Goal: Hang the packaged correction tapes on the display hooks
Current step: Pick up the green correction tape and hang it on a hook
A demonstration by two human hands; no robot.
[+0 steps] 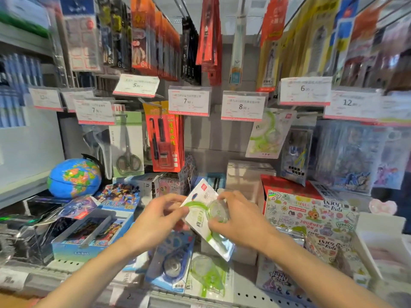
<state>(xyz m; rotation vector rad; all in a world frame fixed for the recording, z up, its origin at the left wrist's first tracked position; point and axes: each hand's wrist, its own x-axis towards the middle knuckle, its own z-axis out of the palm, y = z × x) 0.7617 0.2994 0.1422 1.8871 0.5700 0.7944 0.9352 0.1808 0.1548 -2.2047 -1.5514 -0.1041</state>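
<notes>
Centre of frame: left hand (155,221) and right hand (239,221) grip a tilted green tape pack (205,215). Lower centre: blue pack (171,263) and green pack (208,274) lie flat. Upper right: another, probably matching, pack (266,134) hangs.

Both hands, left (155,221) and right (239,221), are holding a packaged correction tape (205,215) above the shelf (255,296). Two more packs (191,274) are lying on the shelf nearer. A globe (74,177) is sitting far left; another tape pack (268,134) is hanging far right.
</notes>
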